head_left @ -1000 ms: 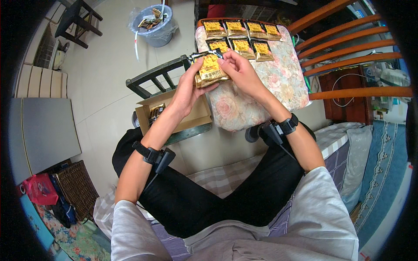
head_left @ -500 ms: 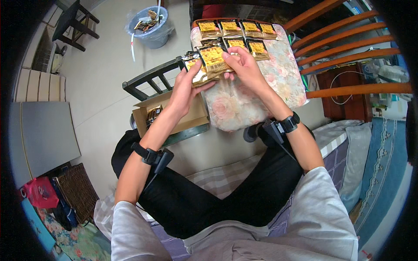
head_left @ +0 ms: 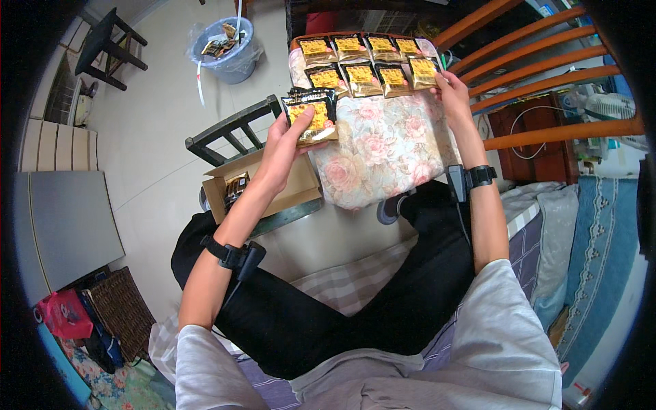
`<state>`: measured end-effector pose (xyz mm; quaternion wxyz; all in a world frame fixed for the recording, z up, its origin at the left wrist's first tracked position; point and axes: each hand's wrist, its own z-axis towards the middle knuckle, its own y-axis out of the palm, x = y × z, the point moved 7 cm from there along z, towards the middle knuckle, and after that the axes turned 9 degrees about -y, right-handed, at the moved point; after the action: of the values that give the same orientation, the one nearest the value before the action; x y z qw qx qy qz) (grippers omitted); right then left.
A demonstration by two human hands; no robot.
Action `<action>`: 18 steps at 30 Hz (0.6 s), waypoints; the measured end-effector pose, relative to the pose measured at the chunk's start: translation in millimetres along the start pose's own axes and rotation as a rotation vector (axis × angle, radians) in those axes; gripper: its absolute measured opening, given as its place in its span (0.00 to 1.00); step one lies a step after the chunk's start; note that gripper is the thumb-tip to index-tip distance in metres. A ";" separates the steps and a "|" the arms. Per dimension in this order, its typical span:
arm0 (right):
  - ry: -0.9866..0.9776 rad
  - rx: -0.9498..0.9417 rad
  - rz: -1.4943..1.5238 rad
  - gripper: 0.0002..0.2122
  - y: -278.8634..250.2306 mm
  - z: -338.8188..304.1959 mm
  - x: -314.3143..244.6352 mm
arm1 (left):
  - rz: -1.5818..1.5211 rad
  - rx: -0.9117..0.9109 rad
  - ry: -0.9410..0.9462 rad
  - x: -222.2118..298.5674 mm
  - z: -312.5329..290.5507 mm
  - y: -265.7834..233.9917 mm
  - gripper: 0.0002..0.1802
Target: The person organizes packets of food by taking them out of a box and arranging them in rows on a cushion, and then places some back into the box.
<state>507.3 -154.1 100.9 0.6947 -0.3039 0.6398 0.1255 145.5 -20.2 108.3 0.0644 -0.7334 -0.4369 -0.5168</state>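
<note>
Two rows of black, gold and yellow snack packets point(head_left: 350, 48) lie along the far part of a small table with a floral cover point(head_left: 383, 147). My left hand point(head_left: 290, 140) is closed round a stack of such packets point(head_left: 316, 116) over the table's left edge, thumb on top. At the right end of the nearer row, my right hand point(head_left: 452, 96) pinches the near edge of a single packet point(head_left: 424, 72). That packet sits beside its neighbour, at the table's far right; whether it rests fully on the cover I cannot tell.
An open cardboard box point(head_left: 290, 188) with some packets inside sits on a dark green chair point(head_left: 232, 133) left of the table. Farther left stands a blue bin point(head_left: 236, 68) lined with plastic, holding wrappers. Wooden chair slats point(head_left: 553, 82) border the table's right side.
My right hand has moved from the stack to the far right of the table, taking one packet to the nearer row's end. My left hand still holds the stack, slightly lower.
</note>
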 end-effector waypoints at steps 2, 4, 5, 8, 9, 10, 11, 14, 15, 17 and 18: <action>0.021 0.035 -0.099 0.19 -23.6 10.6 23.5 | -0.005 -0.024 -0.003 -2.7 3.3 3.7 0.25; 0.102 0.028 -0.259 0.17 -17.5 -0.5 18.6 | 0.011 -0.012 0.005 -0.4 -2.2 0.3 0.25; 0.104 0.023 -0.255 0.17 -14.4 0.4 24.4 | 0.026 -0.007 0.013 0.5 -4.4 -1.2 0.25; 0.133 0.018 -0.201 0.16 -21.7 9.1 41.5 | 0.032 -0.008 -0.001 0.1 -2.9 0.5 0.25; 0.139 -0.004 -0.167 0.16 -19.1 10.2 44.0 | 0.033 -0.007 -0.001 -1.0 -2.0 -0.2 0.25; 0.146 -0.026 -0.134 0.16 -16.9 11.0 46.3 | 0.020 -0.009 0.004 -2.4 -0.8 -0.9 0.26; 0.146 -0.026 -0.133 0.16 -16.8 11.9 48.0 | 0.006 -0.011 0.009 -3.0 0.0 -1.1 0.26; 0.115 -0.103 -0.167 0.17 -12.2 12.5 47.6 | 0.020 -0.007 -0.001 -1.5 -1.4 1.7 0.26; 0.121 -0.098 -0.169 0.17 -11.2 12.5 46.8 | 0.020 -0.006 -0.001 -1.0 -1.9 1.9 0.26; 0.128 -0.092 -0.172 0.17 -10.4 11.6 44.5 | 0.022 -0.008 -0.003 -0.6 -2.3 2.3 0.26; 0.122 -0.101 -0.212 0.17 -9.5 11.0 41.5 | 0.022 -0.006 -0.002 -0.2 -2.7 1.8 0.26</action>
<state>527.8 -164.1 63.2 0.6477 -0.4112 0.6381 0.0646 144.9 -22.8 110.0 0.0672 -0.7389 -0.4275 -0.5165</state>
